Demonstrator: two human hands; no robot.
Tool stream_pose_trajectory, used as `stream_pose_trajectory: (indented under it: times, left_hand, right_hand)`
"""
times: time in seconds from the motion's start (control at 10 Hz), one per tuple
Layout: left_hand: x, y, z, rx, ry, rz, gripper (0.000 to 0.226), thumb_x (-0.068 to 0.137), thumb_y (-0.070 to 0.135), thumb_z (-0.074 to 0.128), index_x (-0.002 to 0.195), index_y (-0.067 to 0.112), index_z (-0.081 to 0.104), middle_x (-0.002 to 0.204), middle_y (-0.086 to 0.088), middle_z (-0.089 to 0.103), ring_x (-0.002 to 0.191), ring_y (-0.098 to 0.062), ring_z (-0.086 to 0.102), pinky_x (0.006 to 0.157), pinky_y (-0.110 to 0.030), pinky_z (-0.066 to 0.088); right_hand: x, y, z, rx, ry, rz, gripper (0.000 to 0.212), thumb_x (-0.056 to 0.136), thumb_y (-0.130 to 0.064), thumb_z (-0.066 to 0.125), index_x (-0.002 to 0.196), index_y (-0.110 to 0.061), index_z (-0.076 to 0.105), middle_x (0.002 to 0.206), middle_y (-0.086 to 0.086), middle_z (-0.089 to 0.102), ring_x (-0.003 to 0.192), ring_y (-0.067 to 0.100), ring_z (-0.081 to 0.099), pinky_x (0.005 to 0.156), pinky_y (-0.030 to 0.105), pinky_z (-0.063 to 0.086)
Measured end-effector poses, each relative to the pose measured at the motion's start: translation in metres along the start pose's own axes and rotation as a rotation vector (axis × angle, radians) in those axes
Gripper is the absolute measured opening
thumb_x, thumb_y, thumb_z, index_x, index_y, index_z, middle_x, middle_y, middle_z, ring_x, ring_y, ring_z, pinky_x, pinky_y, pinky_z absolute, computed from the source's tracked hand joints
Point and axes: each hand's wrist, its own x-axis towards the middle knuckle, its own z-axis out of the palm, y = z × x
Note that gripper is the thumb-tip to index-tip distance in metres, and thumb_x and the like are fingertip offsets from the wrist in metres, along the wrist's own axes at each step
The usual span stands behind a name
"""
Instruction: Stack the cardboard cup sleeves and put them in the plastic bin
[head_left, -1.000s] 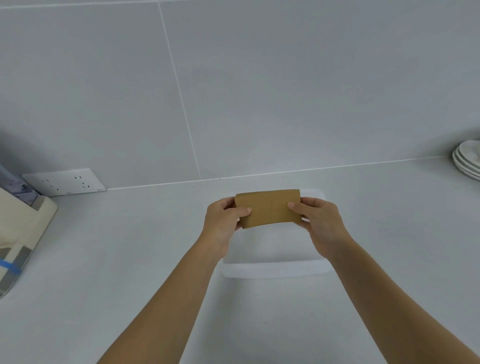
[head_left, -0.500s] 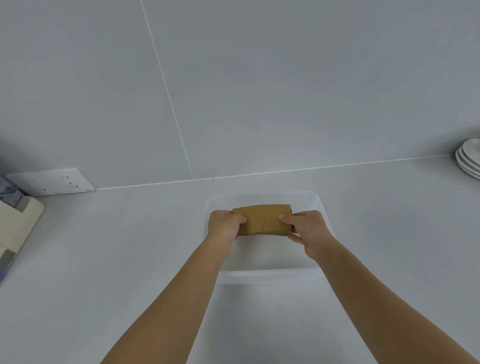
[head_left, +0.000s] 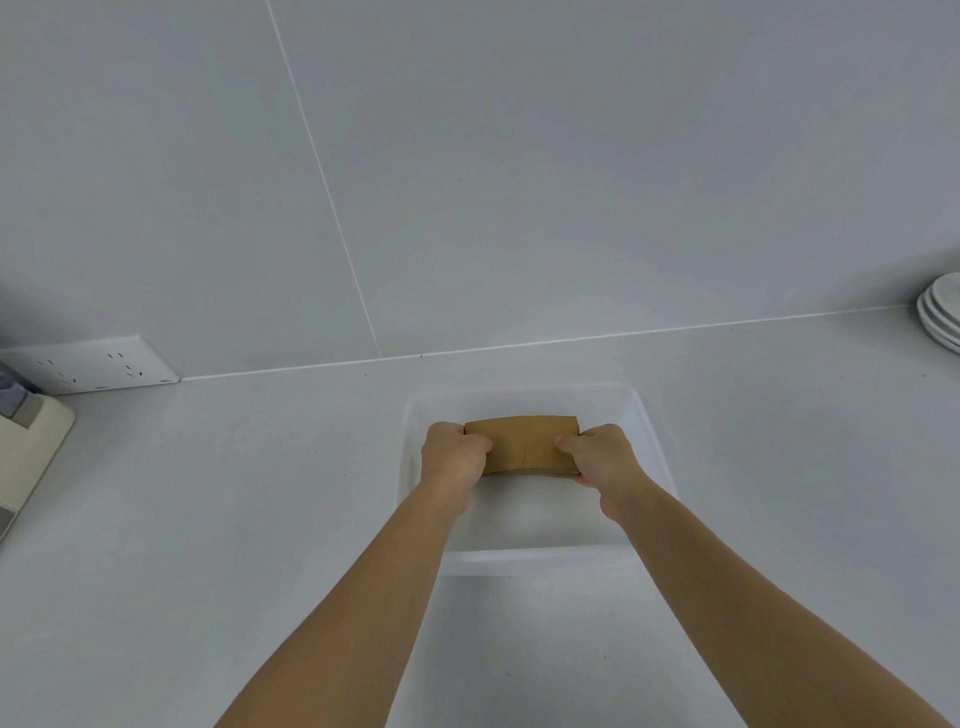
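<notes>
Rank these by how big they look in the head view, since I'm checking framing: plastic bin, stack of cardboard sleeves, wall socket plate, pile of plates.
1. plastic bin, clearly largest.
2. wall socket plate.
3. stack of cardboard sleeves, its ends hidden by both hands, so close to the socket plate; unsure.
4. pile of plates, cut off by the frame edge.
</notes>
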Motion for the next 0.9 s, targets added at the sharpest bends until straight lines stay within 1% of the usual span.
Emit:
stream_pose_trajectory:
  times: [0.1, 0.2, 0.4, 0.5, 0.6, 0.7, 0.8, 0.9]
  left_hand:
    - [0.003, -0.002, 0.002, 0.010, 0.007, -0.014, 0.017, 0.080, 0.002, 0.056, 0.075, 0.013, 0.043, 0.076, -0.006, 0.041, 0.068, -0.020, 0.038, 0.054, -0.025, 0.029]
    - [0.005, -0.003, 0.003, 0.005, 0.007, -0.024, 0.016, 0.081, 0.003, 0.056, 0.077, 0.012, 0.044, 0.077, -0.006, 0.042, 0.069, -0.020, 0.039, 0.055, -0.025, 0.031]
    - [0.002, -0.001, 0.006, 0.064, -0.016, 0.009, 0.007, 0.084, 0.006, 0.048, 0.081, 0.012, 0.046, 0.084, -0.008, 0.045, 0.075, -0.021, 0.040, 0.052, -0.025, 0.028]
    - [0.001, -0.001, 0.006, 0.090, -0.020, 0.005, 0.003, 0.085, 0.007, 0.046, 0.086, 0.009, 0.048, 0.085, -0.008, 0.046, 0.076, -0.022, 0.041, 0.053, -0.024, 0.029]
    - [-0.003, 0.003, 0.005, 0.078, -0.033, -0.015, 0.001, 0.085, 0.009, 0.047, 0.084, 0.009, 0.047, 0.081, -0.006, 0.043, 0.072, -0.019, 0.039, 0.053, -0.024, 0.028]
    - [-0.005, 0.006, 0.003, 0.008, -0.062, -0.038, 0.012, 0.086, 0.011, 0.050, 0.076, 0.012, 0.043, 0.078, -0.002, 0.042, 0.078, -0.021, 0.040, 0.057, -0.026, 0.030]
    - [-0.013, 0.011, -0.001, -0.019, -0.087, -0.073, 0.033, 0.089, 0.018, 0.053, 0.118, 0.002, 0.048, 0.119, -0.010, 0.052, 0.110, -0.026, 0.047, 0.080, -0.029, 0.035]
    - [-0.019, 0.014, -0.002, 0.009, -0.055, -0.036, 0.060, 0.089, 0.024, 0.054, 0.140, 0.002, 0.031, 0.145, -0.012, 0.038, 0.130, -0.028, 0.039, 0.092, -0.030, 0.033]
  right_hand:
    - [0.000, -0.001, 0.000, -0.047, -0.018, 0.018, 0.030, 0.084, -0.011, 0.053, 0.064, -0.016, 0.031, 0.068, 0.005, 0.032, 0.063, 0.019, 0.033, 0.058, 0.036, 0.042]
    - [0.005, 0.000, 0.001, -0.070, -0.029, 0.026, 0.036, 0.086, -0.012, 0.051, 0.060, -0.017, 0.025, 0.064, 0.001, 0.027, 0.059, 0.017, 0.028, 0.059, 0.028, 0.027]
    - [0.007, -0.001, 0.004, -0.109, -0.045, 0.043, 0.018, 0.084, -0.011, 0.046, 0.073, -0.013, 0.032, 0.071, 0.003, 0.030, 0.070, 0.019, 0.032, 0.067, 0.032, 0.032]
    - [0.008, -0.001, 0.005, -0.136, -0.045, 0.041, 0.019, 0.084, -0.011, 0.044, 0.070, -0.014, 0.032, 0.071, 0.003, 0.031, 0.068, 0.019, 0.032, 0.066, 0.031, 0.032]
    - [0.007, -0.002, 0.004, -0.158, -0.044, 0.044, 0.020, 0.084, -0.010, 0.043, 0.068, -0.014, 0.032, 0.070, 0.003, 0.031, 0.066, 0.019, 0.032, 0.064, 0.030, 0.031]
    - [0.007, -0.002, 0.003, -0.167, -0.044, 0.034, 0.012, 0.086, -0.011, 0.042, 0.076, -0.011, 0.037, 0.075, 0.004, 0.034, 0.072, 0.019, 0.035, 0.067, 0.031, 0.032]
    - [0.002, -0.004, 0.000, -0.190, -0.041, 0.013, 0.020, 0.087, -0.010, 0.039, 0.069, -0.012, 0.033, 0.070, 0.001, 0.030, 0.062, 0.016, 0.029, 0.057, 0.026, 0.026]
    - [-0.004, -0.006, -0.011, -0.217, -0.012, -0.079, 0.030, 0.085, -0.009, 0.042, 0.062, -0.016, 0.023, 0.064, 0.000, 0.022, 0.056, 0.015, 0.020, 0.052, 0.026, 0.019]
